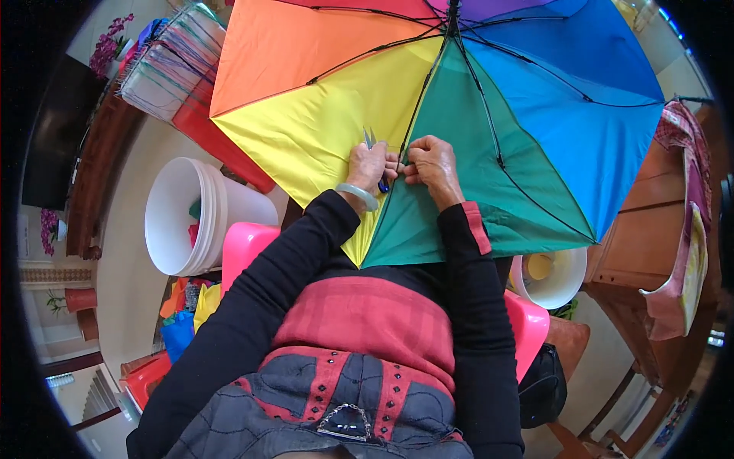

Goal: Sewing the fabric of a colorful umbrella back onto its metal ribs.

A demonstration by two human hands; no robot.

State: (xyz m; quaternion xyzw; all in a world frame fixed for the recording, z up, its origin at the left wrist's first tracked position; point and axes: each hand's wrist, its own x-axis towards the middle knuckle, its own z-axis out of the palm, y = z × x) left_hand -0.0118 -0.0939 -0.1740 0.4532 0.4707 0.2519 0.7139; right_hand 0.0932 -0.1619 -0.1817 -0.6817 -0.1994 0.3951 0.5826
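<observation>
An opened rainbow umbrella point(313, 141) lies spread before me, its inner side with thin black ribs point(489, 126) facing me. My left hand point(368, 168), a pale bangle on its wrist, is closed on small scissors point(369, 138); their blades point up and away, and a dark blue handle shows below the fingers. Its fingertips also touch the rib along the yellow and green seam. On the other side of that rib, my right hand point(434, 164) pinches at the same spot over the green panel. Whatever lies between its fingertips is too small to make out.
At left stands a white bucket point(180, 218) with coloured cloth inside, beside a pink plastic chair point(243, 249). Folded coloured fabrics point(180, 325) lie below it. Another white bucket point(566, 279) is at right, near a wooden piece of furniture point(638, 245) with cloth draped over it.
</observation>
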